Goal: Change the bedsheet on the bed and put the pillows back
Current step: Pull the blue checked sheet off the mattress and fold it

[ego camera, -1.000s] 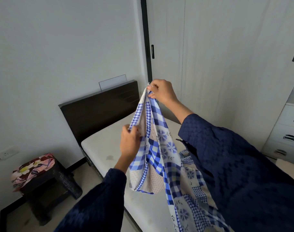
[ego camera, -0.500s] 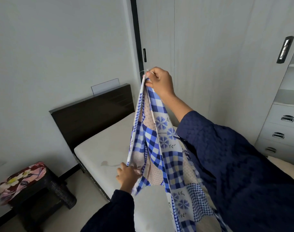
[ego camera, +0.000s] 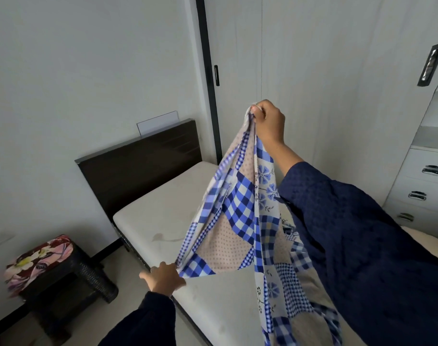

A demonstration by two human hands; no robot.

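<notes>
bed (ego camera: 160,216) bare | stool (ego camera: 93,278) beside bed, drawers (ego camera: 422,186) beyond it | my right grip (ego camera: 269,121) pinches bedsheet (ego camera: 238,221) above bed; my left grip (ego camera: 163,277) apparently pinches lower corner

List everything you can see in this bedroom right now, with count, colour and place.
bedsheet: one, blue and white check with beige patches, held up over the bed
mattress: one, off-white, bare, on the bed
headboard: one, dark brown, against the left wall
stool: one, black wicker, on the floor left of the bed
cushion: one, floral red and pink, on the stool
wardrobe: one, pale, behind the bed
drawers: three, white, far right
right hand: one, grips the bedsheet's top
left hand: one, fingers pinch its lower corner
</notes>
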